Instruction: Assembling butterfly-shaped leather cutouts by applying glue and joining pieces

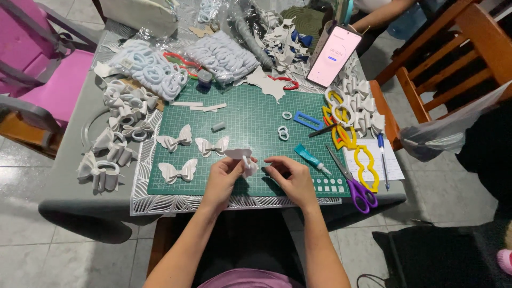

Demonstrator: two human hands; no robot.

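My left hand [223, 179] pinches a small white folded bow piece [242, 159] above the front of a green cutting mat [250, 114]. My right hand [292, 178] is close beside it, fingertips touching the same piece from the right. Three finished white bows [178, 172] [175, 140] [212, 145] lie flat on the mat to the left of my hands. A teal glue tube [311, 158] lies just right of my right hand.
Purple-handled scissors [354, 186], yellow templates [352, 144], a pen and a paper sheet sit at the right edge. Piles of white bows [120, 133] and bags of white rings [149, 66] fill the left and back. A lit phone [334, 56] leans at the back right. Another person's arm [381, 16] is beyond it.
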